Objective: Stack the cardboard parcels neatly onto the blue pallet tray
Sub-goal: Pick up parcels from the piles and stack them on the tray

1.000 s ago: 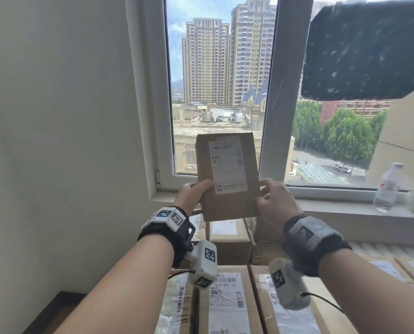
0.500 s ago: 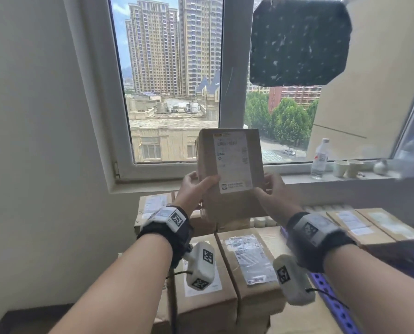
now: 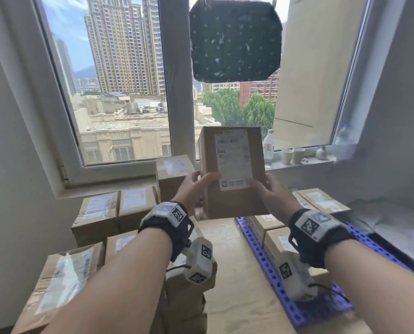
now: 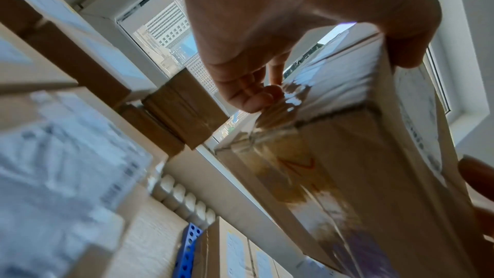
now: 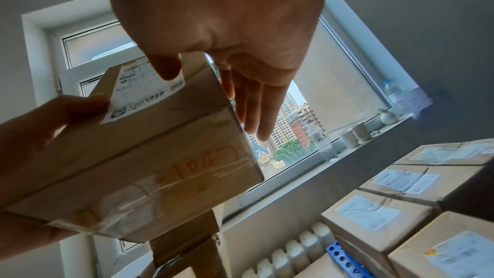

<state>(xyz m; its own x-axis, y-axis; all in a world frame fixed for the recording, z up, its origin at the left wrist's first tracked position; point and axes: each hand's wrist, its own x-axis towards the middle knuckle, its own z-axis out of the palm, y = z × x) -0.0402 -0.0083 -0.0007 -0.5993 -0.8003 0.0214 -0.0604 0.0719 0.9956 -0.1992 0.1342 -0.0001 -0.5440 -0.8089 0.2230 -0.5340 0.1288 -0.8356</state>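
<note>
I hold a brown cardboard parcel (image 3: 232, 169) with a white shipping label upright in the air before the window. My left hand (image 3: 201, 184) grips its left edge, thumb on the front. My right hand (image 3: 266, 186) holds the right edge. In the right wrist view the thumb presses the label and straight fingers (image 5: 256, 109) lie behind the parcel (image 5: 149, 155). In the left wrist view the fingers (image 4: 254, 96) curl on the taped side of the parcel (image 4: 347, 155). The blue pallet tray (image 3: 261, 256) lies below right and carries several parcels (image 3: 321, 201).
A pile of labelled parcels (image 3: 97, 213) fills the lower left, one tall box (image 3: 172, 174) against the sill. A pale wooden surface (image 3: 234, 273) separates the pile from the tray. On the sill stand a bottle (image 3: 268, 145) and cups (image 3: 292, 155). A radiator (image 5: 294, 246) runs under the window.
Both hands have carried the parcel to the right, away from above the left pile. The blue tray and its parcels have come into view. The grip is unchanged.
</note>
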